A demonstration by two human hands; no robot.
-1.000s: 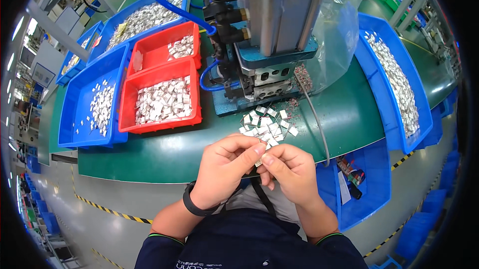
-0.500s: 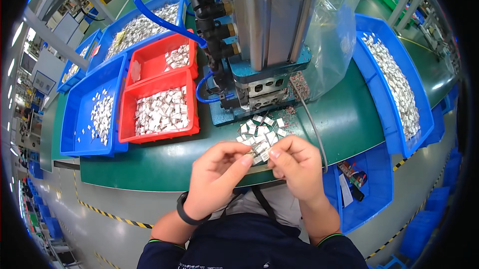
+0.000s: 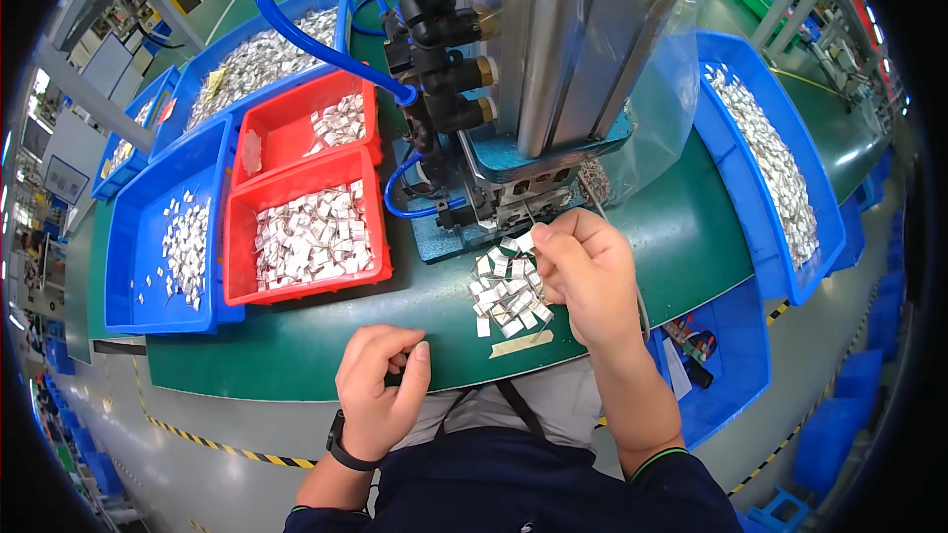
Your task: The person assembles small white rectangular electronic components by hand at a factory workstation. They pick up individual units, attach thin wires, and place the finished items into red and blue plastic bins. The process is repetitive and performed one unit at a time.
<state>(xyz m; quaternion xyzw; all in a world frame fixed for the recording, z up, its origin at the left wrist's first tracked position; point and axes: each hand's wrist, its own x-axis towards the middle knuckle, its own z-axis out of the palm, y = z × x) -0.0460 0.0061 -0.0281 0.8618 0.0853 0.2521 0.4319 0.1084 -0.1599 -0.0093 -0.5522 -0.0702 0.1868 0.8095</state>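
My right hand (image 3: pixel 594 281) pinches a small white rectangular component (image 3: pixel 539 234) with thin leads, between thumb and forefinger. It holds the part close to the metal tooling (image 3: pixel 533 199) at the base of a pneumatic press (image 3: pixel 563 49). Just below lies a loose pile of similar white components (image 3: pixel 509 294) on the green table. My left hand (image 3: pixel 380 385) rests by the table's front edge, left of the pile, its fingers curled in with nothing visible in them. A dark band circles that wrist.
Two red bins (image 3: pixel 383 271) and several blue bins (image 3: pixel 118 271) with white components stand left. Another filled blue bin (image 3: pixel 829 237) is at right. A blue air hose (image 3: pixel 296 34) arches beside the press. Tan tape (image 3: pixel 521 344) sticks near the front edge. Clipped leads lie behind the tooling.
My right hand has moved up and forward to the press tooling with a component. My left hand has drawn back left and toward me, away from the pile.
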